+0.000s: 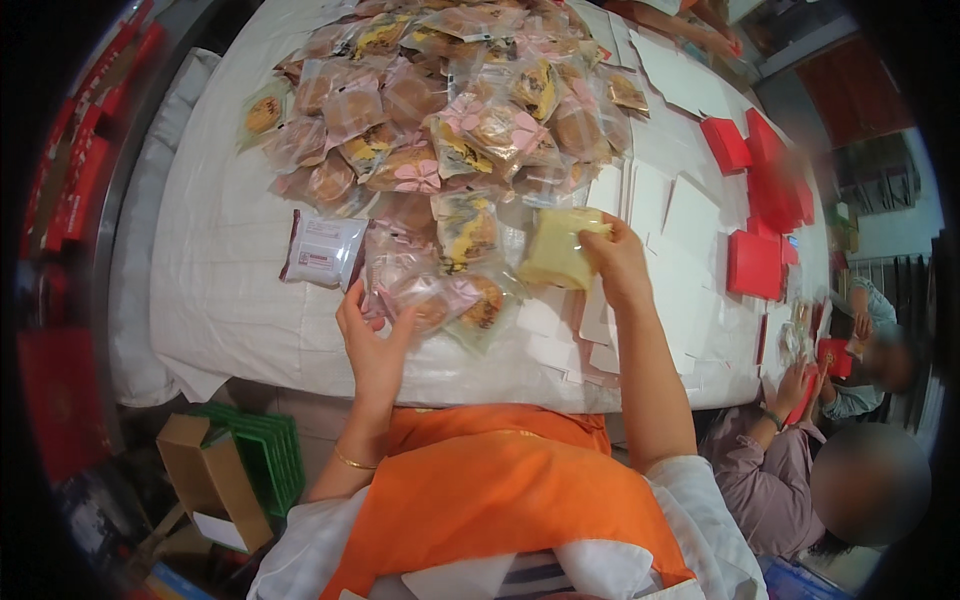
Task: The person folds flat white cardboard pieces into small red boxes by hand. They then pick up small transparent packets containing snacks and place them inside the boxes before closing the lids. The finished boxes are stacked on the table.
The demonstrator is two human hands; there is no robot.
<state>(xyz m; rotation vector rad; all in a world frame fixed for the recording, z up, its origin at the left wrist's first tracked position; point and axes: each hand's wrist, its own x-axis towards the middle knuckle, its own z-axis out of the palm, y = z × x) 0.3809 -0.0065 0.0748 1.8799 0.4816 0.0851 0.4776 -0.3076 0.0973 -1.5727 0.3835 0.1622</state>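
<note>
My right hand point(622, 262) pinches the right edge of a pale yellow wrapped packet point(560, 246), which it holds near the white cards. Farther left, my left hand point(375, 338) has its thumb and fingers apart and nothing in its grasp. It is beside a clear packet with pink print point(425, 302); whether a fingertip touches the packet I cannot tell. Just beyond that hand lies a white packet with a dark edge point(325, 250). A large heap of wrapped round pastries point(410, 90) covers the far middle of the table.
White cards point(683, 215) lie in overlapping stacks on the right of the white-covered table point(215, 220). Red boxes point(755, 265) stand beyond them. A co-worker's hands point(790, 393) hold something red at far right. An open cardboard box point(212, 480) and green crates point(262, 450) are below left.
</note>
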